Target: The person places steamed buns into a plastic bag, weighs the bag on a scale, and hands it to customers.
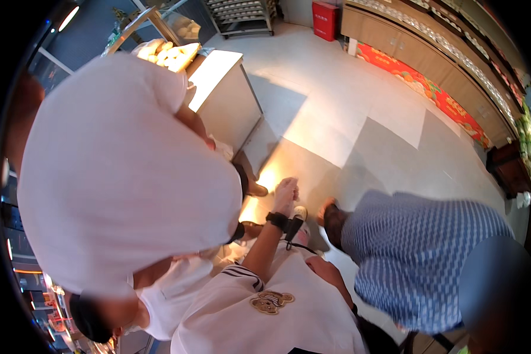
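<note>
My left hand [286,194], in a thin clear glove, is raised over the floor in front of my white shirt [270,327]. Its fingers are curled together and no object shows in them. A black watch [278,220] is on that wrist, and a black cord with a dark tapered piece [294,230] hangs just beside it. Low at my waist on the right, my right hand [317,264] lies close to the shirt, its fingers largely hidden. A brown bear patch [272,302] is on the shirt's front.
A person in a white shirt [128,177] bends close on my left; another in a blue patterned garment [407,248] is on my right. Beyond are a white-topped counter [219,66] with a tray of bread [170,55], a rack [243,17], a red bin [325,21] and wooden cabinets [394,37].
</note>
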